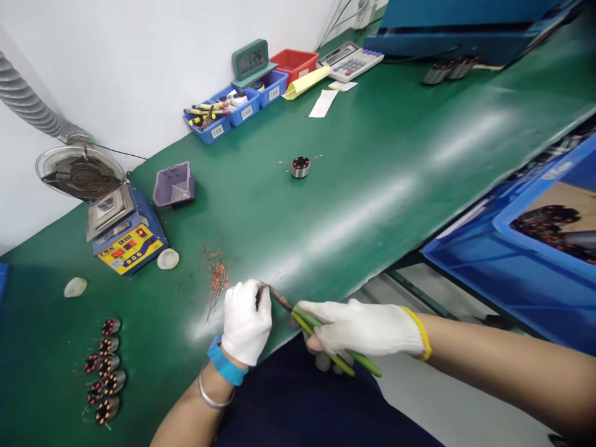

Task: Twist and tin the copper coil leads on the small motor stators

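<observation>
The right hand (pixel 356 327) has its grip clasped round green-handled pliers (pixel 307 316), their nose pointing at the left hand (pixel 246 323) by the near edge of the counter (pixel 251 211). The left hand's grip is curled round a small dark piece (pixel 260 296) (mostly hidden by the white glove). Copper wire scraps (pixel 218 276) lie just beyond, and a wound metal ring (pixel 300 167) sits farther back.

Green-handled pliers (pixel 305 315) aslant in right grip (pixel 347 326), nose beside a mostly hidden dark piece (pixel 259 296)
</observation>
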`<state>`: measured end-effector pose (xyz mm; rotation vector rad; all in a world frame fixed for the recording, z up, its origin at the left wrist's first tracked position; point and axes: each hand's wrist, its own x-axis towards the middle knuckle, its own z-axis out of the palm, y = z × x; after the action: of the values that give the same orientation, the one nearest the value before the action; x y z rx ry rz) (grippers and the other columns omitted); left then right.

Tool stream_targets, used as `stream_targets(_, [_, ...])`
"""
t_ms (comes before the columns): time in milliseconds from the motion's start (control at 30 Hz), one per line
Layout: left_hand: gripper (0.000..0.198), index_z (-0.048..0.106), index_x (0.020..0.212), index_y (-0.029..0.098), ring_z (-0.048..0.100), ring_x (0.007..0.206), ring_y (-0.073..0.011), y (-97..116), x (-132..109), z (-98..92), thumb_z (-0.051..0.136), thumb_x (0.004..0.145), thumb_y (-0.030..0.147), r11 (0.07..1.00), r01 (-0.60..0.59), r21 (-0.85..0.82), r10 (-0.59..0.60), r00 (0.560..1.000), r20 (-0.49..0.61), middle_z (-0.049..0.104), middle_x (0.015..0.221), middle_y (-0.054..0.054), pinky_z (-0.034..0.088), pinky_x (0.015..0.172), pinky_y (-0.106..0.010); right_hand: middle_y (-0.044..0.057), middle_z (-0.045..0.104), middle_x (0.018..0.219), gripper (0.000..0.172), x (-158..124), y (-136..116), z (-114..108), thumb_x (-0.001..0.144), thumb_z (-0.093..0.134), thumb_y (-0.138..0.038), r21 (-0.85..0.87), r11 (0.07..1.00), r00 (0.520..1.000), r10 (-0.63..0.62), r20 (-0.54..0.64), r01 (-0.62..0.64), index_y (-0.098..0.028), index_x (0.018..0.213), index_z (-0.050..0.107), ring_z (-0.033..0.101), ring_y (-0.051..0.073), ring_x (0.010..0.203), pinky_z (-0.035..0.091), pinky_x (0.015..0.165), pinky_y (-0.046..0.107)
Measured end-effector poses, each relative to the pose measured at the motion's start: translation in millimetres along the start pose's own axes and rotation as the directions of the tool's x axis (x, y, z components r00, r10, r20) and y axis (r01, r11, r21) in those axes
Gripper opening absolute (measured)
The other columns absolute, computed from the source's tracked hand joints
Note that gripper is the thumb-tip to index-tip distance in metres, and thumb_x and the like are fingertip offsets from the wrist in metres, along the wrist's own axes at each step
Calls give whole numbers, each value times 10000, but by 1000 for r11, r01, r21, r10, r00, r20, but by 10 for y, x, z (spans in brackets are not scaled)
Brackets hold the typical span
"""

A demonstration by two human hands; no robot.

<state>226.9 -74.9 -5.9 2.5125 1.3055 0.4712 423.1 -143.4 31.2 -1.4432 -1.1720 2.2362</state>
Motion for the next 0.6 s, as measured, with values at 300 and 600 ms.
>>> stream_targets(300, [157, 532, 773, 206, 543, 743, -212, 2, -12, 5, 471, 908, 154, 1000, -9, 3, 9, 1000, -1, 597, 746, -25, 390, 728, -336, 14, 655, 740, 144, -19, -96, 41, 790, 561, -267, -100, 992, 994, 70, -85, -78, -197, 872, 465, 657, 164, 666, 516, 616, 265])
stream_targets(600, [141, 526, 776, 209, 535, 734, -215, -4, -23, 5, 499, 894, 138, 999, -30, 23, 30, 999, -19, 590, 742, -20, 388, 715, -338, 11, 680, 764, 133, -81, -139, -2, 745, 573, -282, -214, 973, 990, 57, -131, -84, -207, 836, 512, 660, 184, 744, 510, 620, 252])
